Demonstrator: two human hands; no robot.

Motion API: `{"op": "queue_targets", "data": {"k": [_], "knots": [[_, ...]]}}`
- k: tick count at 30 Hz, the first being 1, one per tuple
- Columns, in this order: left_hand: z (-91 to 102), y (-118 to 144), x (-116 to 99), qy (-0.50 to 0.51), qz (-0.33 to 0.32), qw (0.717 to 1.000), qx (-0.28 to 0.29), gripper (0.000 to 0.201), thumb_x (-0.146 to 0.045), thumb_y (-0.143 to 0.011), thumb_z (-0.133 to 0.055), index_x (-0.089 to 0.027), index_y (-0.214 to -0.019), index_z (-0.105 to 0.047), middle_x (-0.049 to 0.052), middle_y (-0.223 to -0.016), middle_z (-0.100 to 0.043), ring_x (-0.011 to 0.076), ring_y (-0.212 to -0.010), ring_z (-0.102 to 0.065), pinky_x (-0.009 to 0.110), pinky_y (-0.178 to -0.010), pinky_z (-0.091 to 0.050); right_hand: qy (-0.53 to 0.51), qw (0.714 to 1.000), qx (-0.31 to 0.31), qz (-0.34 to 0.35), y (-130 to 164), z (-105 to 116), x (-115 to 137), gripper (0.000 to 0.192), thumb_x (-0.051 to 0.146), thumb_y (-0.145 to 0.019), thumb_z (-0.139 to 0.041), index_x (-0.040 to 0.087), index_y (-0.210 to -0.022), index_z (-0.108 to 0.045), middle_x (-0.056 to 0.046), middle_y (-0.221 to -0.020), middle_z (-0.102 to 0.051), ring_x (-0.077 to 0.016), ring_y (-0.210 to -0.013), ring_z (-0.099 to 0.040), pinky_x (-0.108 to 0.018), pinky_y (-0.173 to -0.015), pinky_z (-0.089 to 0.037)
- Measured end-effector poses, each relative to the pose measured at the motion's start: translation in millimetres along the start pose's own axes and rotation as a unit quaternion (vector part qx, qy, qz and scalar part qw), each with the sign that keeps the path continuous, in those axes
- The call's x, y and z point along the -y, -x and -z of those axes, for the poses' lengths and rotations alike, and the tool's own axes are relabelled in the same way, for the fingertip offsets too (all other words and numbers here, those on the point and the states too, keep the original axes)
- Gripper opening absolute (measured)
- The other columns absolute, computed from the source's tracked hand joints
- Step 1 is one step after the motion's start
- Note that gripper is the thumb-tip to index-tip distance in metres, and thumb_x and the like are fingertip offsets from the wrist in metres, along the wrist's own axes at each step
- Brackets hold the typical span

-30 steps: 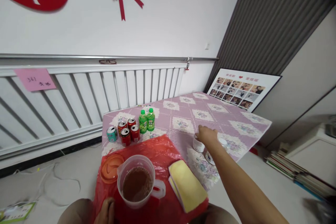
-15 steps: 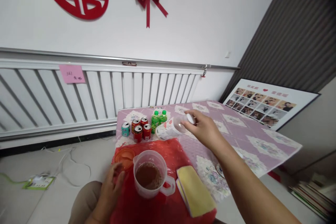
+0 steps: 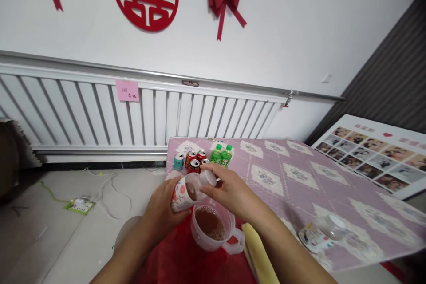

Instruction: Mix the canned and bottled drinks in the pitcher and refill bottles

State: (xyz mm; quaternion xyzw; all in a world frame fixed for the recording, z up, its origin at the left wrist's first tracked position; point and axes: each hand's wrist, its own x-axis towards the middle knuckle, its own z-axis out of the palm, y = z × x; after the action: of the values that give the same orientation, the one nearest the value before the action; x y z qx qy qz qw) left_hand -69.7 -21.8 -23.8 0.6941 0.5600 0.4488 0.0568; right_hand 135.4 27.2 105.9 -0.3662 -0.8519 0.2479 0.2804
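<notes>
A clear plastic jar (image 3: 181, 194) with a floral label is tilted in front of me. My left hand (image 3: 159, 206) wraps round its body. At its other end, the fingers of my right hand (image 3: 229, 188) close on the white lid (image 3: 208, 178), which is on the jar's mouth. Directly below stands a translucent measuring jug (image 3: 207, 242) with a handle, containing brown liquid with bubbles on top. The jug rests on a red plastic sheet (image 3: 179, 257). Beside it, a folded yellow cloth (image 3: 261, 259) is partly hidden by my right forearm.
Behind my hands stand several red cans (image 3: 194, 166), a teal can (image 3: 179, 162) and two green-capped bottles (image 3: 216, 155). Another white-lidded jar (image 3: 319, 234) lies tilted on the flowered tablecloth (image 3: 286, 199) at right. A white radiator (image 3: 156, 115) runs behind. A power strip (image 3: 80, 205) lies on the floor.
My right hand has brought the jar from the table's middle back towards me, over the jug. My left hand has risen from the sheet and taken hold of the jar's body. The view has shifted.
</notes>
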Motion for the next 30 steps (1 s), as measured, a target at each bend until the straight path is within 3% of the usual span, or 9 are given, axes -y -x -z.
{"op": "queue_targets", "data": {"k": [3, 6, 10, 16, 20, 25, 28, 30], "knots": [[-1.2, 8, 12, -0.065, -0.006, 0.998, 0.003, 0.084, -0.025, -0.067, -0.078, -0.025, -0.141, -0.039, 0.014, -0.129, -0.062, 0.0344, -0.114, -0.063, 0.052, -0.094, -0.051, 0.066, 0.997, 0.037, -0.028, -1, -2, -3, 0.020, 0.039, -0.090, -0.062, 0.024, -0.103, -0.066, -0.004, -0.102, -0.072, -0.0209, -0.090, -0.064, -0.031, -0.074, -0.044], [2.0, 11, 17, -0.105, -0.016, 0.994, 0.015, 0.085, -0.024, -0.067, -0.078, -0.026, -0.141, -0.037, 0.014, -0.128, -0.062, 0.0339, -0.112, -0.063, 0.051, -0.093, -0.051, 0.131, 0.988, 0.063, -0.052, 0, -7, -5, 0.024, 0.041, -0.096, -0.053, 0.022, -0.083, -0.060, -0.001, -0.077, -0.066, -0.0171, -0.069, -0.058, -0.029, -0.063, -0.036], [12.0, 8, 16, -0.120, -0.029, 0.992, 0.040, 0.082, -0.026, -0.068, -0.078, -0.026, -0.140, -0.039, 0.013, -0.126, -0.063, 0.0329, -0.112, -0.063, 0.049, -0.091, -0.051, 0.137, 0.988, 0.061, -0.032, 2, -14, -5, 0.023, 0.038, -0.097, -0.050, 0.022, -0.081, -0.056, -0.001, -0.079, -0.064, -0.0165, -0.070, -0.056, -0.028, -0.064, -0.037], [15.3, 3, 16, -0.097, -0.027, 0.991, 0.084, 0.075, -0.030, -0.072, -0.075, -0.025, -0.140, -0.042, 0.013, -0.125, -0.065, 0.0333, -0.111, -0.063, 0.049, -0.090, -0.051, 0.080, 0.995, 0.051, -0.010, 12, -17, -15, 0.018, 0.036, -0.098, -0.050, 0.023, -0.100, -0.063, -0.004, -0.095, -0.070, -0.0207, -0.085, -0.063, -0.033, -0.076, -0.046], [12.5, 5, 15, -0.034, -0.011, 0.993, 0.117, 0.074, -0.026, -0.070, -0.074, -0.025, -0.137, -0.045, 0.011, -0.127, -0.064, 0.0309, -0.112, -0.063, 0.045, -0.093, -0.052, 0.048, 0.995, 0.073, 0.042, 17, -11, -20, 0.031, 0.031, -0.094, -0.058, 0.026, -0.125, -0.060, -0.008, -0.117, -0.067, -0.0234, -0.106, -0.061, -0.038, -0.092, -0.047], [11.9, 5, 14, -0.013, 0.003, 0.991, 0.136, 0.074, -0.027, -0.070, -0.074, -0.025, -0.138, -0.046, 0.011, -0.126, -0.064, 0.0308, -0.112, -0.063, 0.045, -0.094, -0.052, -0.001, 0.989, 0.111, 0.095, 20, -1, -18, 0.039, 0.014, -0.091, -0.056, 0.028, -0.127, -0.060, -0.006, -0.124, -0.062, -0.0205, -0.119, -0.055, -0.037, -0.103, -0.043], [9.8, 4, 16, -0.045, -0.013, 0.991, 0.128, 0.075, -0.029, -0.070, -0.074, -0.023, -0.140, -0.045, 0.013, -0.129, -0.063, 0.0324, -0.114, -0.062, 0.048, -0.095, -0.051, -0.008, 0.996, 0.082, 0.020, 21, -5, -19, 0.058, 0.024, -0.085, -0.069, 0.027, -0.139, -0.049, -0.008, -0.135, -0.058, -0.0235, -0.121, -0.055, -0.039, -0.101, -0.044], [8.5, 4, 19, -0.076, -0.027, 0.989, 0.125, 0.074, -0.028, -0.071, -0.073, -0.023, -0.140, -0.045, 0.014, -0.129, -0.063, 0.0334, -0.114, -0.062, 0.049, -0.094, -0.051, 0.010, 0.997, 0.057, -0.055, 22, -11, -20, 0.060, 0.035, -0.086, -0.070, 0.024, -0.140, -0.047, -0.010, -0.128, -0.062, -0.0244, -0.111, -0.060, -0.039, -0.092, -0.047]]}}
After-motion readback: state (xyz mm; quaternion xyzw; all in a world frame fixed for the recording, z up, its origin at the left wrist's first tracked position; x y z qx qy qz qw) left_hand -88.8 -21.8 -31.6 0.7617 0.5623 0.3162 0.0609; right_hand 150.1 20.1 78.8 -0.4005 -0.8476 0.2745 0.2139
